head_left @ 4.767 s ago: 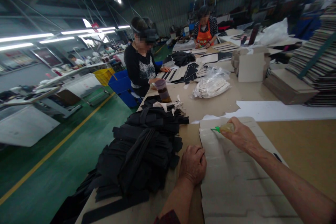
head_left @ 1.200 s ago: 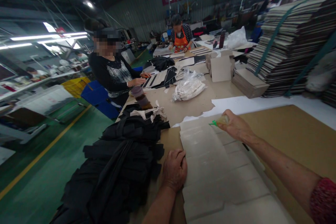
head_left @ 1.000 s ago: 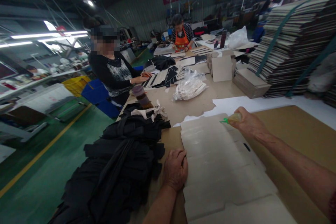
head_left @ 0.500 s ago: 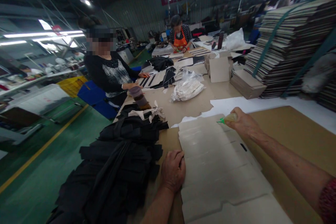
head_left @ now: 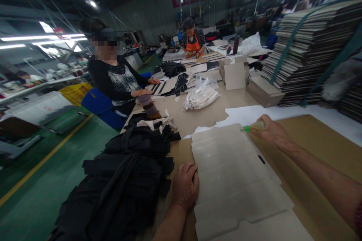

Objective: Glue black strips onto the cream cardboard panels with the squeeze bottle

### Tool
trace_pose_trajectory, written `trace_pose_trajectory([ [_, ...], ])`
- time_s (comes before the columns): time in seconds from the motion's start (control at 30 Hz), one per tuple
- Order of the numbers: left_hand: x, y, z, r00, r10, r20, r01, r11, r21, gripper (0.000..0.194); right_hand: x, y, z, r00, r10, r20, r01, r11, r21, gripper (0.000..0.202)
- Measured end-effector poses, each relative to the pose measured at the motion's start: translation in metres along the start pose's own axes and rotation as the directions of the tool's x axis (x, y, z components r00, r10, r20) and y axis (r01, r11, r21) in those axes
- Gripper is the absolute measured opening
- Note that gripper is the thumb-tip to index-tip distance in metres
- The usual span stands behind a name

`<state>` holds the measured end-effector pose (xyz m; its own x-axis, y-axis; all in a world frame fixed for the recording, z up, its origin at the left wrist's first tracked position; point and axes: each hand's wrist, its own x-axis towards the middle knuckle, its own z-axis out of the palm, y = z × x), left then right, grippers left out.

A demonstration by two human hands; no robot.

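Observation:
In my right hand (head_left: 271,131) is a small translucent squeeze bottle (head_left: 257,126) with a green nozzle. Its tip points left, at the upper right corner of the overlapping pale cardboard sheets (head_left: 226,173). Faint shiny streaks cross the sheets, and a short black mark shows near their right edge. My left hand (head_left: 185,186) rests at the sheets' left edge with its fingers curled in; whatever they may hold is hidden. Left of that hand lies a big heap of black fabric strips (head_left: 113,184).
A tall strapped board stack (head_left: 308,52) stands at the back right, beside smaller cardboard pieces (head_left: 264,90). Ahead are a plastic bag of pale pieces (head_left: 200,96) and a jar of brown liquid (head_left: 149,107). Two co-workers handle pieces farther along the table.
My right hand has moved slightly right with the squeeze bottle, its nozzle now at the sheets' corner. The left hand stays by their edge. The view has shifted a little.

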<state>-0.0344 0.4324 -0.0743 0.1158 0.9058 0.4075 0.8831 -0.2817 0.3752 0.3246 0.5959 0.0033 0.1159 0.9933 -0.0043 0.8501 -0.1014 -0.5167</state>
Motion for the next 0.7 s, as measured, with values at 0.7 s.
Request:
trace_pose_trajectory([
  [0.7, 0.0, 0.0, 0.0, 1.0, 0.006, 0.0, -0.006, 1.0, -0.001, 0.026, -0.006, -0.013, 0.003, 0.998, 0.058, 0.021, -0.061, 0.99, 0.126, 0.034],
])
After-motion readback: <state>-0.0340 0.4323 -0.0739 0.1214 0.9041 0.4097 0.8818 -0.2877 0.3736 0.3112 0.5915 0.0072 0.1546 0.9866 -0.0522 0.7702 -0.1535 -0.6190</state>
